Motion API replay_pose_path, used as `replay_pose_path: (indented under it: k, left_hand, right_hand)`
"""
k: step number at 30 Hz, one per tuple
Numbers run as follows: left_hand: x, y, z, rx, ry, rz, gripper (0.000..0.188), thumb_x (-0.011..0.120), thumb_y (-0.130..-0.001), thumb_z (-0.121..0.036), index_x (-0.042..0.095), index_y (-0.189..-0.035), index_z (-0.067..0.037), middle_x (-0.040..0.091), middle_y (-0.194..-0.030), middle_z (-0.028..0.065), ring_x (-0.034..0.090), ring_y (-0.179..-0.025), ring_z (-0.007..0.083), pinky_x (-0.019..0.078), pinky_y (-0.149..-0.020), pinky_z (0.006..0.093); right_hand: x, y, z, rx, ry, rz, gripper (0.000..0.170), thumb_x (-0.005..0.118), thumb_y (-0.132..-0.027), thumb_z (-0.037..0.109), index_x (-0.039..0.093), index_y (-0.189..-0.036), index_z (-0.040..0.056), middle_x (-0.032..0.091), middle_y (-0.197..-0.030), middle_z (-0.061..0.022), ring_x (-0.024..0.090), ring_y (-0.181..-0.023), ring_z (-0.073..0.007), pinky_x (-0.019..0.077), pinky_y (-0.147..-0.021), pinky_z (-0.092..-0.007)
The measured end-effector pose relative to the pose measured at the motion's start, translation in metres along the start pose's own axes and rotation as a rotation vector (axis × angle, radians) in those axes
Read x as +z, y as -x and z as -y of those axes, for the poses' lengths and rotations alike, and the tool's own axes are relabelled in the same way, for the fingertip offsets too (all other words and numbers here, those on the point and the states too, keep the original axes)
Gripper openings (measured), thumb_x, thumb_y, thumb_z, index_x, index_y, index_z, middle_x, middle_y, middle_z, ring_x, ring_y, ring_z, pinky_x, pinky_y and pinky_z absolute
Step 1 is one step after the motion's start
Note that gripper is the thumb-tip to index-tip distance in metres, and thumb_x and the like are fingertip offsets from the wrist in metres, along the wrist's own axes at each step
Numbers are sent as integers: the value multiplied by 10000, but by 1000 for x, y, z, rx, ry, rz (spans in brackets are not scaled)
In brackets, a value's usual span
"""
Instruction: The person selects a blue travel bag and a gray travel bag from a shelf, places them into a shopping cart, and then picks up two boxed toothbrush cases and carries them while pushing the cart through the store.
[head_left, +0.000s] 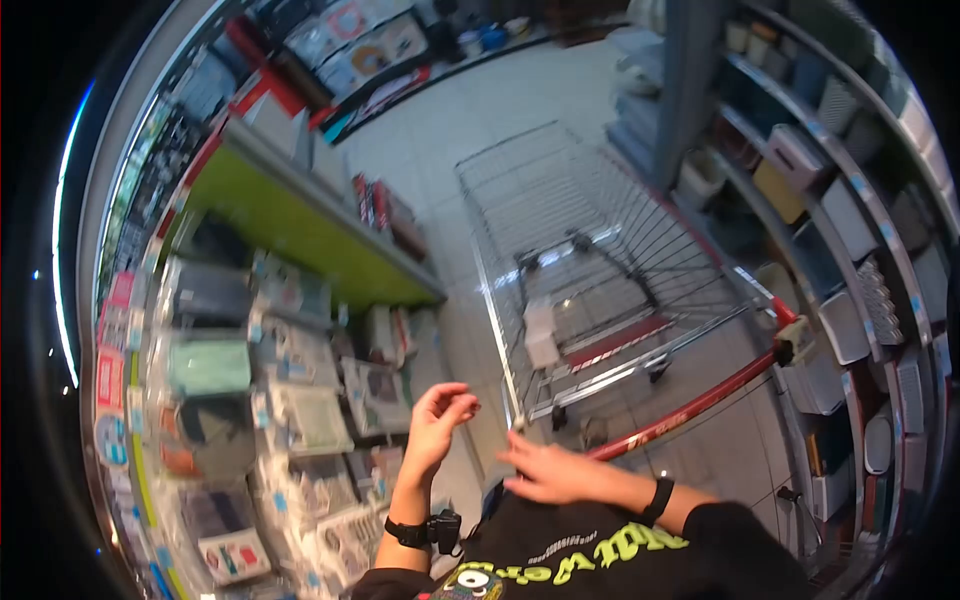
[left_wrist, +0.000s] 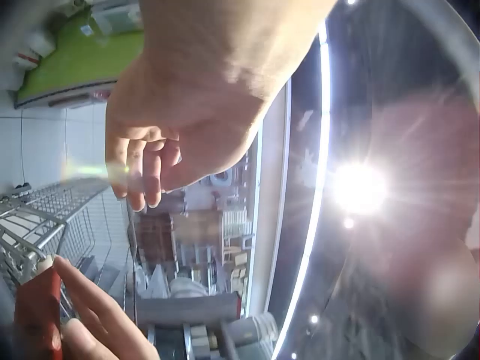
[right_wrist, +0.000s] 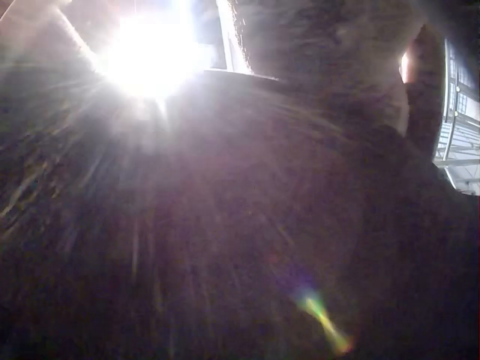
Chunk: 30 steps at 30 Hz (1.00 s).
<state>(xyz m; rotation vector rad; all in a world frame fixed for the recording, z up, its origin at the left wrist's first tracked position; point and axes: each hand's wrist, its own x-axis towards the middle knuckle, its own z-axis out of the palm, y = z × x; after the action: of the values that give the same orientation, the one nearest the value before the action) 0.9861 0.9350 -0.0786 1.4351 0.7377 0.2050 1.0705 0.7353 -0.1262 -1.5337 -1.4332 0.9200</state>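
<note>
Bare left hand (head_left: 437, 430): raised, fingers loosely curled, nothing seen held | bare right hand (head_left: 560, 473), nearer: fingers fairly straight, at left end of straight red handlebar (head_left: 720, 394), contact unclear | handlebar slants rightward and forward along near edge of silver wire-mesh shopping cart (head_left: 493, 305)

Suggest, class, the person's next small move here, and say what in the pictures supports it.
Probably lower the left hand onto the red cart handle: that hand is raised beside it, fingers loosely curled, with nothing visible in it. The right hand, fingers extended, is by the handle's left end, though whether it touches is unclear.
</note>
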Motion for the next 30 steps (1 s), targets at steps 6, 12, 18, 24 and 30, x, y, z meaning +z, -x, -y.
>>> replay_pose_path:
  k: [6,12,18,24,30]
  left_hand:
    - [64,-159,86,454,-1040,264,547,700,-674,-172,498,-1168,-54,565,-1086,177,578,-976,358,488,-826,440]
    - [135,-271,133,416,-1510,266,642,715,-624,-140,476,-1211,-43,533,-1085,213,584,-939,428,526,-750,474]
    - [141,-352,153,92,-1690,1135,645,826,-519,-257,620,-1092,-43,628,-1103,173,613,-1008,317,506,-819,431]
    - [140,-378,124,316,-1536,1382,853,812,-547,-304,467,-1278,-33,594,-1135,204,568,-1061,340,481,-860,405]
    - [152,-374,52,651,-1551,1296,753,809,-574,-314,517,-1218,-57,615,-1063,195,576,-1025,348,472,-850,420]
  right_hand:
    - [-20,27,13,102,3,-170,377,606,-825,288,552,-1103,39,521,-1144,-246,644,-692,-337,529,-690,-428]
    - [-34,28,54,312,193,-518,389,658,-754,245,596,-1099,77,649,-813,-140,618,-650,-332,505,-587,-401]
    - [16,14,57,663,530,-778,352,646,-761,198,622,-1097,96,667,-797,-101,614,-655,-277,487,-667,-381]
    - [29,5,37,588,787,-1050,98,705,-741,192,693,-765,98,597,-547,3,553,-498,-172,456,-715,-317]
    - [49,-3,19,662,730,-1180,86,678,-747,177,658,-686,120,567,-499,-39,573,-501,-197,481,-702,-333]
